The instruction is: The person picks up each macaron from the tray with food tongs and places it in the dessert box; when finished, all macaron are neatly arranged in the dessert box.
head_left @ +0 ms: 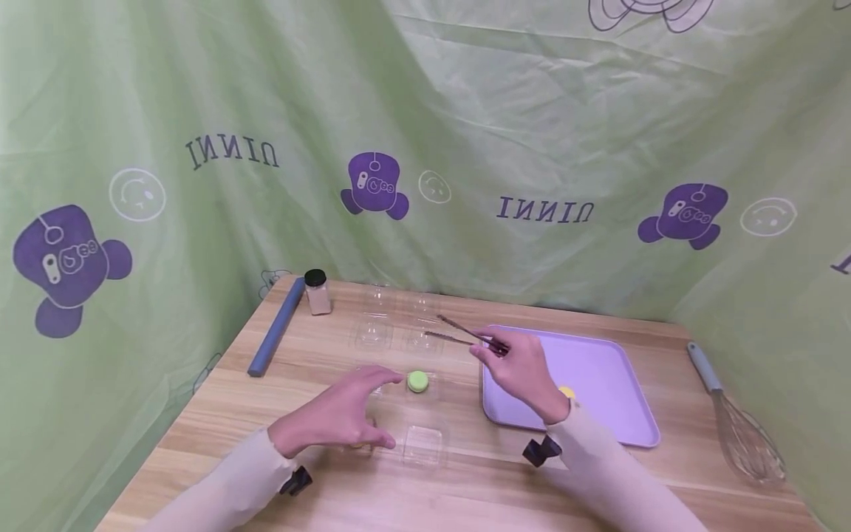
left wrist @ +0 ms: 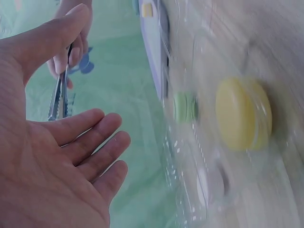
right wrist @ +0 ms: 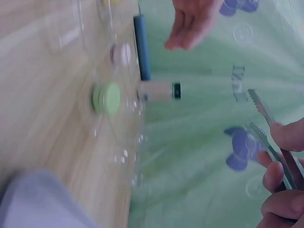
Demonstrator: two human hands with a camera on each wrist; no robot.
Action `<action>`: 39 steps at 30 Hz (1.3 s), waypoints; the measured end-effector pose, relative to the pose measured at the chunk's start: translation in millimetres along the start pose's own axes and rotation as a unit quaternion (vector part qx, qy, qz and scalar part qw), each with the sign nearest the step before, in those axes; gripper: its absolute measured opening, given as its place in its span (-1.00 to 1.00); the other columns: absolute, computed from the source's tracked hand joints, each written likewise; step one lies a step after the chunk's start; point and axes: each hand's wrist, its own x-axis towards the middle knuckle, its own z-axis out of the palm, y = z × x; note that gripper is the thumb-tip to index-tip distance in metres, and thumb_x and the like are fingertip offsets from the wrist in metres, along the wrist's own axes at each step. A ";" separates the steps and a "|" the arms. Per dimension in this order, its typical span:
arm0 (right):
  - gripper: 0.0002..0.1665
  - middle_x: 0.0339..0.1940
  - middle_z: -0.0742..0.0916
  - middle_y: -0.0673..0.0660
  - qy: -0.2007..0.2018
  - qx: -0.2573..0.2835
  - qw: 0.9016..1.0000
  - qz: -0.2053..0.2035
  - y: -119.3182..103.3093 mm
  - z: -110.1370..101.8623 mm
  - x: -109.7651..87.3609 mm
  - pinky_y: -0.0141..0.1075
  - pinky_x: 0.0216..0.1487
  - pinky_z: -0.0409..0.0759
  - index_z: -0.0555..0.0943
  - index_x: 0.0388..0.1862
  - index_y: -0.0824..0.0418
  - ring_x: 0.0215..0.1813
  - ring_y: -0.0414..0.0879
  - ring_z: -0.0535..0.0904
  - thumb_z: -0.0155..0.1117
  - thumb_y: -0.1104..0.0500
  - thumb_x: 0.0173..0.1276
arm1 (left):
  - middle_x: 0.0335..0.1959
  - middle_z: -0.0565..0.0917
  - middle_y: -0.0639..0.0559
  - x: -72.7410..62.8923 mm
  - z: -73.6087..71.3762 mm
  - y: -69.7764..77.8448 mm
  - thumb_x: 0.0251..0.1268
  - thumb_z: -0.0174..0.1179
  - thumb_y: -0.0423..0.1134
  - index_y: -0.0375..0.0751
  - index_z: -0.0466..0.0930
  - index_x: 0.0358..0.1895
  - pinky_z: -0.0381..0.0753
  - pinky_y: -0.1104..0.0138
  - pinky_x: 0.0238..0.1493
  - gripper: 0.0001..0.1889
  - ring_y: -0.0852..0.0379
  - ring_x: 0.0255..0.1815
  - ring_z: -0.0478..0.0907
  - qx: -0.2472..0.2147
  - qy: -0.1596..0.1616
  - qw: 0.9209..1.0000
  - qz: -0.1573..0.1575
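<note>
My right hand [head_left: 521,366] grips metal tongs [head_left: 459,332] with serrated tips, which are spread apart with nothing between them. The left hand [head_left: 332,414] hovers with fingers extended and thumb apart, holding nothing. Just beyond its fingertips, a green macaron [head_left: 417,381] sits in a clear plastic tray [head_left: 422,445] with several compartments. In the left wrist view, a yellow macaron [left wrist: 242,114] and a pale pinkish macaron [left wrist: 211,185] also sit in clear plastic. From the head camera, the left hand mostly hides those two.
A lilac tray [head_left: 592,369] lies at right with a yellow piece [head_left: 566,392] on it, partly behind the right wrist. A whisk [head_left: 734,421] is at the far right. At the back left are a blue rod [head_left: 275,329] and a black-lidded jar [head_left: 318,292]. Clear lids [head_left: 374,332] lie behind.
</note>
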 end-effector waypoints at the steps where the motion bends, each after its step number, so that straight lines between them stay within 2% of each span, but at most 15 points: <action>1: -0.75 -0.64 0.65 -0.10 0.004 -0.005 1.000 0.005 3.2 -3.3 -0.5 -0.48 -0.53 0.42 0.80 -0.12 0.13 -0.58 -0.39 0.39 0.53 0.15 0.20 | 0.43 0.48 -0.04 1.1 1.9 1.4 -0.18 0.62 0.08 -0.12 0.42 0.43 0.42 -0.12 0.49 -0.02 -0.11 0.46 0.41 0.000 -0.004 1.000 0.002; 7: -0.72 -0.64 0.64 -0.08 0.011 -0.027 0.997 0.072 22.4 -22.2 -7.4 -0.45 -0.55 0.41 0.80 -0.08 0.11 -0.60 -0.36 0.40 0.53 0.11 0.22 | 0.45 0.46 -0.06 5.4 14.7 5.3 -0.18 0.61 0.10 -0.08 0.42 0.43 0.42 -0.12 0.49 -0.01 -0.10 0.48 0.39 0.001 -0.032 0.999 0.002; 13: -0.73 -0.58 0.72 -0.01 0.019 -0.045 0.990 0.130 40.0 -44.7 -18.2 -0.43 -0.55 0.42 0.80 -0.08 0.12 -0.58 -0.34 0.44 0.52 0.09 0.24 | 0.49 0.43 -0.11 8.8 24.6 4.1 -0.18 0.60 0.10 -0.12 0.40 0.45 0.38 -0.06 0.54 0.00 -0.07 0.51 0.36 0.020 -0.054 0.998 0.007; 21: -0.74 -0.60 0.67 0.00 0.028 -0.077 0.983 0.167 65.1 -66.3 -39.2 -0.43 -0.51 0.34 0.80 -0.07 0.10 -0.57 -0.31 0.40 0.48 0.08 0.28 | 0.49 0.44 -0.10 12.1 30.9 3.2 -0.16 0.59 0.10 -0.13 0.40 0.44 0.35 -0.03 0.57 -0.01 -0.08 0.53 0.34 0.042 -0.071 0.996 0.025; 25: -0.73 -0.53 0.70 0.01 0.024 -0.079 0.978 0.189 73.2 -72.9 -51.5 -0.45 -0.43 0.37 0.79 -0.04 0.08 -0.49 -0.29 0.43 0.46 0.06 0.30 | 0.49 0.45 -0.07 12.4 33.6 2.4 -0.18 0.59 0.10 -0.12 0.41 0.44 0.34 -0.02 0.58 -0.01 -0.06 0.54 0.34 0.052 -0.075 0.996 0.024; 28: -0.71 -0.48 0.69 0.00 0.021 -0.083 0.974 0.208 76.8 -77.6 -58.7 -0.45 -0.42 0.38 0.78 -0.02 0.07 -0.42 -0.28 0.43 0.44 0.02 0.33 | 0.48 0.46 -0.05 12.6 35.5 1.4 -0.19 0.59 0.10 -0.11 0.42 0.43 0.35 0.01 0.57 -0.02 -0.04 0.53 0.35 0.060 -0.074 0.995 0.025; 33: -0.73 -0.53 0.62 0.01 0.029 -0.095 0.969 0.225 81.2 -83.3 -66.7 -0.42 -0.48 0.35 0.78 -0.06 0.11 -0.45 -0.29 0.39 0.46 0.05 0.30 | 0.43 0.50 -0.07 13.2 37.7 0.1 -0.17 0.60 0.08 -0.16 0.46 0.39 0.39 0.02 0.55 -0.06 -0.05 0.49 0.39 0.068 -0.072 0.995 0.033; 39: -0.71 -0.49 0.69 0.04 0.026 -0.103 0.963 0.246 84.1 -87.1 -76.0 -0.41 -0.51 0.34 0.79 -0.07 0.15 -0.49 -0.31 0.39 0.48 0.05 0.28 | 0.41 0.52 -0.07 13.7 40.4 1.0 -0.17 0.59 0.09 -0.17 0.46 0.38 0.42 0.05 0.53 -0.06 -0.03 0.46 0.42 0.076 -0.072 0.994 0.031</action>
